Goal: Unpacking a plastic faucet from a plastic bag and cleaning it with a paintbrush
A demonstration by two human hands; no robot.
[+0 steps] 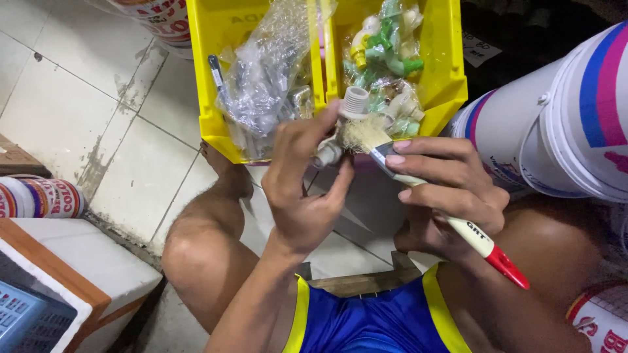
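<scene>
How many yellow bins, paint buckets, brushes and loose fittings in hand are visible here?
Yellow bins: 2
Paint buckets: 4
Paintbrush, in right hand: 1
White plastic tap fitting, in left hand: 1
Total: 8

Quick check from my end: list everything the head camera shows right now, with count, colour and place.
Plastic tap fitting: one, off-white with threaded end, held up before the bins.
Paintbrush: one, pale bristles, cream handle with red tip, bristles against the fitting.
Bins: two, yellow, side by side on the floor ahead.
Bags of fittings: clear plastic, one per bin; the right one holds green and cream pieces.
Buckets: two large white ones with blue and pink bands, at right.
Tin: one, red and white, at left.
Floor tiles: pale, stained.
Left hand: holds the fitting.
Right hand: holds the paintbrush.
</scene>
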